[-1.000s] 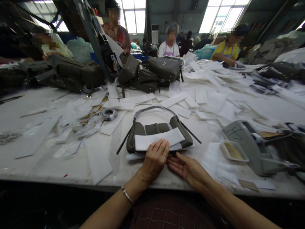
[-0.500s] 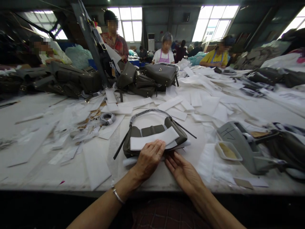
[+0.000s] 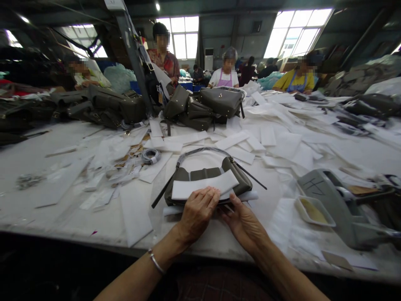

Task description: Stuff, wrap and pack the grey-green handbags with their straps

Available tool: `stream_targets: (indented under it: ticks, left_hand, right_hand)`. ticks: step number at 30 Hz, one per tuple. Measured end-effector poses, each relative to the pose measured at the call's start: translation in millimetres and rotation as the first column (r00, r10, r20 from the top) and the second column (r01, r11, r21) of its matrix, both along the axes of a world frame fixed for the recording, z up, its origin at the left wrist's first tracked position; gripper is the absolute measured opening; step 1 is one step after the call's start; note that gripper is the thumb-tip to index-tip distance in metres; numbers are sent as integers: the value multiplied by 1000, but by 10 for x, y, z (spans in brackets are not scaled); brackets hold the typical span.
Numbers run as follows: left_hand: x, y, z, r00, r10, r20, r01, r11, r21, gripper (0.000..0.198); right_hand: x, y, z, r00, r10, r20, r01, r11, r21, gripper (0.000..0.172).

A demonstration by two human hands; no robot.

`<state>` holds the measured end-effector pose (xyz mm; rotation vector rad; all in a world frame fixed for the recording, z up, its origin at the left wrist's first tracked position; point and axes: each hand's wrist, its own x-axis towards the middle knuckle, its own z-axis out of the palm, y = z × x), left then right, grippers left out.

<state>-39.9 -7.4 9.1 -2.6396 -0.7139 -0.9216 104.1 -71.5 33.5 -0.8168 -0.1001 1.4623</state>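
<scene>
A dark olive handbag (image 3: 246, 179) lies on the white table in front of me, its wrapped handle (image 3: 203, 149) arching away at the back. Across its near side rests a white foam sheet (image 3: 184, 189). My left hand (image 3: 200, 209) is laid over the sheet's front edge, fingers together and pressing it to the bag; its thumb is hidden. At the bag's near edge, right of centre, my right hand (image 3: 242, 219) has its thumb on top and its fingers curled underneath, partly out of sight. A rolled white piece (image 3: 172, 211) pokes out below the bag.
Loose foam strips (image 3: 134, 215) and a coiled grey roll (image 3: 151, 156) lie to the left. On the right are a grey tape dispenser (image 3: 332, 205) and a plastic tub (image 3: 315, 211) with yellowish contents. Piled bags (image 3: 203, 104) and several co-workers are beyond.
The view has swung slightly left and shifted. My right hand has closed in on the bag's near edge, its thumb now up against it. My left hand stays on the foam sheet.
</scene>
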Motion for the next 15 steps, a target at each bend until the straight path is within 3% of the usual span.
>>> stream_targets:
  ticks: [5,7,11,15]
  left_hand:
    - [137,-204,-255,992,98,-73,-91,991,94,36]
    - [159,-291,-295,980,151,-129,-135,982,130,39]
    - [147,-332,-239,961,202,-188,-170,970,176,42]
    - [142,-174,-149,959,216,-185,-174,959,223,40]
  right_hand:
    - [-49,113,-14,993,-88,-82,58,949,-309,27]
    - [-46,136,-50,994,-91,-58,64,930,-362,21]
    - [-67,156,-56,998,-66,-2,61,926,-374,19]
    - [-138,209,22,989,-114,-93,68,915,-398,14]
